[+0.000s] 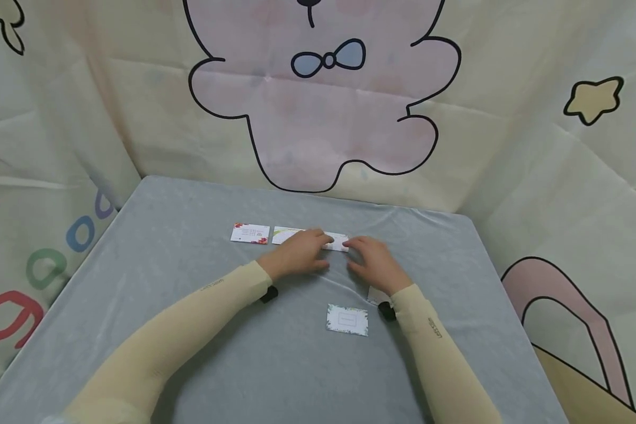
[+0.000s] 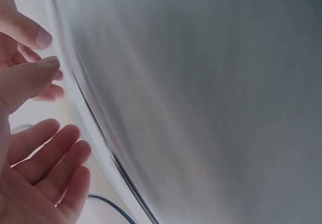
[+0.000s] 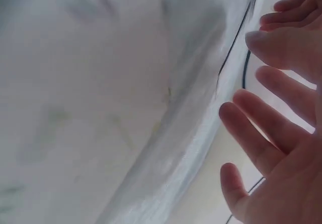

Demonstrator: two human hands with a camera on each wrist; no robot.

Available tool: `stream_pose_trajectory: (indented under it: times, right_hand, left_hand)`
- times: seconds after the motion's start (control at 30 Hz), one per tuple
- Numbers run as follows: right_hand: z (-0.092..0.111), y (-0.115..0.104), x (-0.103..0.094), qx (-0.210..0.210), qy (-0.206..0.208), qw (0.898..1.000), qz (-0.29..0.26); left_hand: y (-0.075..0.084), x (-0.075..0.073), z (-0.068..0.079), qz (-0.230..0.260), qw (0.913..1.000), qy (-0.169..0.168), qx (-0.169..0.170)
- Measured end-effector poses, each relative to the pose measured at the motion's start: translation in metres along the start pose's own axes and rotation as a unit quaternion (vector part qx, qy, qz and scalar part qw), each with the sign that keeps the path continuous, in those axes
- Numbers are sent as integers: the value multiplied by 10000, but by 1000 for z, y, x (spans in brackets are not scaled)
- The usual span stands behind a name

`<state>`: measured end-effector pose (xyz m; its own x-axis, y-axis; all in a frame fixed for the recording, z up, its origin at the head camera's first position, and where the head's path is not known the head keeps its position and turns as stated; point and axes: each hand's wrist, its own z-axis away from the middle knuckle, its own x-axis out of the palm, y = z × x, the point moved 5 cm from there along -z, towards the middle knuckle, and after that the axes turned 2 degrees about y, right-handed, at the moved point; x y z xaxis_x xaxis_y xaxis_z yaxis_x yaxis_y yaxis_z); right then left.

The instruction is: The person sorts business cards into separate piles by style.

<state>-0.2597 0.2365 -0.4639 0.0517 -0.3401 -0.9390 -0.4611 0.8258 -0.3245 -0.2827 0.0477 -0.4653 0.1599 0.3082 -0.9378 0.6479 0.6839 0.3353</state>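
In the head view, my left hand (image 1: 301, 254) reaches over a row of small printed cards, its fingertips on the rightmost white card (image 1: 338, 242). My right hand (image 1: 378, 265) stands at that card's right end, with a fingertip right at its edge. Left of it, partly under my left hand, is a white card with a yellow-green curve (image 1: 283, 235). A card with red flowers (image 1: 250, 233) ends the row on the left. In the wrist views, the left fingers (image 2: 55, 153) are loosely bent and the right fingers (image 3: 266, 128) are spread.
A card with a leafy border (image 1: 347, 320) lies nearer the front on the grey cloth-covered table (image 1: 244, 365). Another card (image 1: 375, 295) is partly hidden beneath my right wrist. Cream cloth with cartoon drawings (image 1: 535, 153) hangs behind and at both sides.
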Motion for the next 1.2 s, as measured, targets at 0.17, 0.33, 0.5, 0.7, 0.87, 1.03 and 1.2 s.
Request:
stream_pose_trajectory:
  times: [0.17,0.33,0.5,0.7,0.87,1.03,1.2]
  right_hand:
    - [38,-14,0,101,-50,9999,75]
    - [80,-34,-2,-161,232,9993,236]
    - [118,-52,1,-372,353,9981,329]
    - [138,-62,3,-500,569,9963,418]
    - [141,-64,6,-605,663,9944,559]
    - [141,-65,7,-615,680,9942,557]
    - [141,-66,7,-616,713,9941,531]
  left_hand:
    - [25,7,26,127,9994,-95,298]
    - [49,11,52,344,9981,-242,440]
    - [75,17,72,265,9957,-401,792]
    - [93,20,80,41,9953,-415,876]
    - [95,24,83,-46,9959,-468,768]
    - [95,27,85,-56,9964,-487,691]
    - [94,27,86,-52,9969,-444,646]
